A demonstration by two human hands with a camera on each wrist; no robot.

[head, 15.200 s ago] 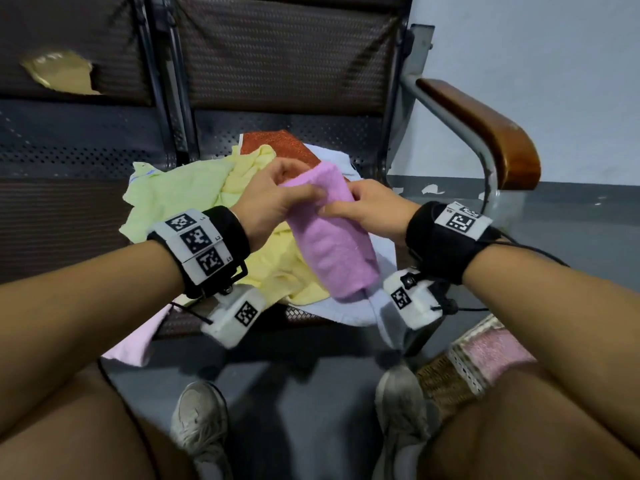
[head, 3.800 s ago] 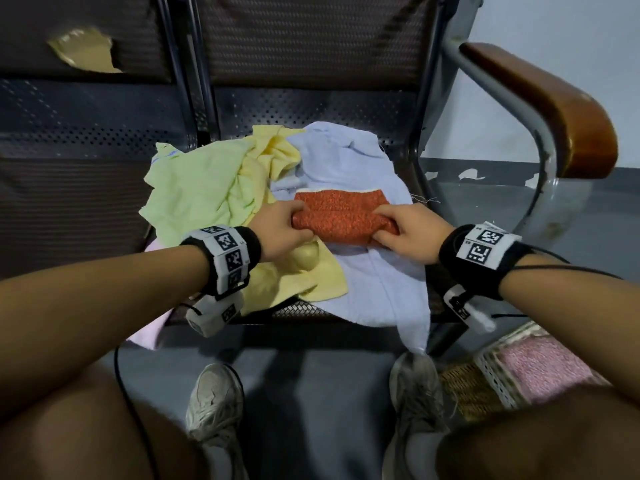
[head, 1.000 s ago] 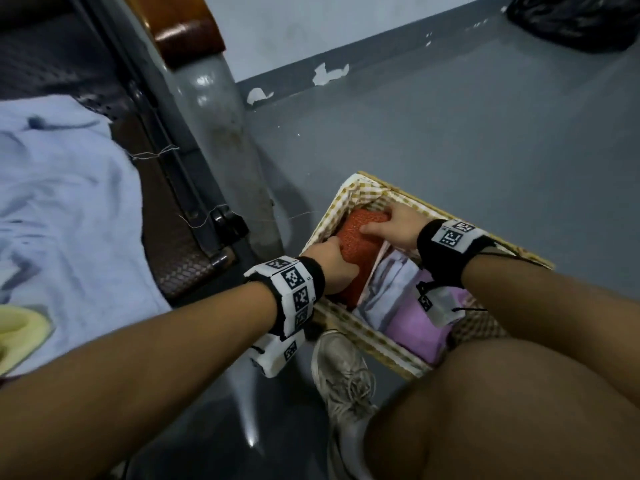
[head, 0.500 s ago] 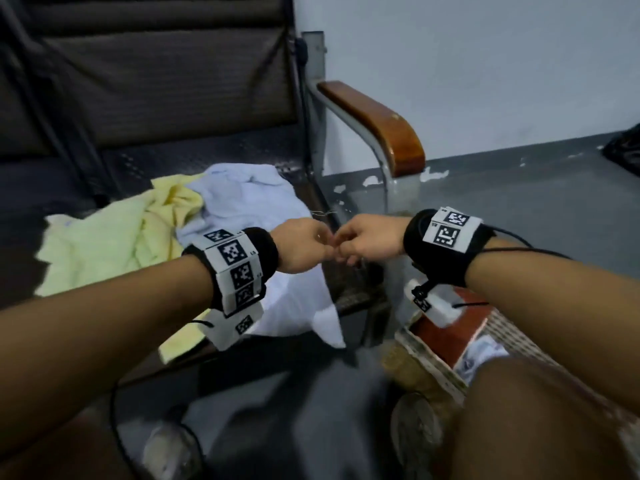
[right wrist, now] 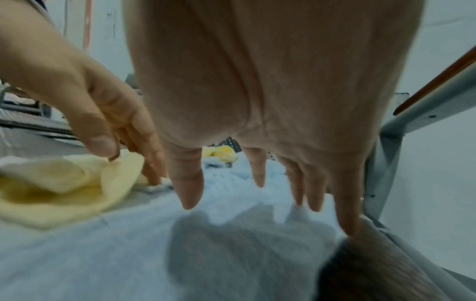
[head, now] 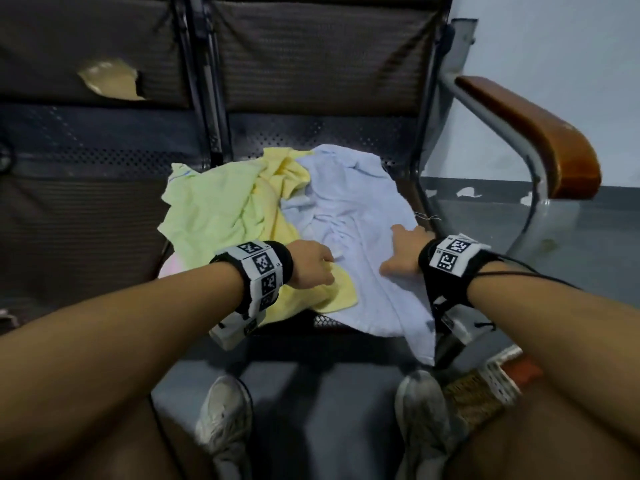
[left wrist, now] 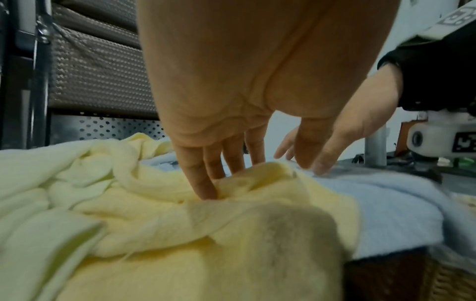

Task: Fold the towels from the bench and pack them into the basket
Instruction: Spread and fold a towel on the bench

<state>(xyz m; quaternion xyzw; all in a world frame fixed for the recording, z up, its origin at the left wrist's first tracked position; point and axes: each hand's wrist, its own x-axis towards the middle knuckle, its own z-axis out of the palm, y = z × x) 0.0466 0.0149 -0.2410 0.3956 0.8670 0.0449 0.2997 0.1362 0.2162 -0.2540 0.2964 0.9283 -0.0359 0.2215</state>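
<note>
Head cam: your L hand (head: 311, 268) sits on the yellow towel (head: 294, 292) right where it meets the light blue towel (head: 360, 237), fingers pointing down into the cloth. Your R hand (head: 403, 252) lies spread on the blue towel near the seat's R edge, fingers straight, grasping nothing. Green towel (head: 211, 209) lies crumpled to the L, all three on the bench (head: 104, 216) seat. Basket (head: 485, 386) is on the floor by your R shoe (head: 420, 414), mostly hidden behind your R arm.

L wrist cam: L fingers (left wrist: 203, 179) extend down, tips dug into a yellow fold; thumb off the cloth, so no pinch, hand relaxed.

R wrist cam: R fingers (right wrist: 189, 183) splayed, straight, just over the blue towel (right wrist: 115, 254); can't tell if the tips touch. L thumb and fingers there sit at the yellow edge, pinch unclear
</note>
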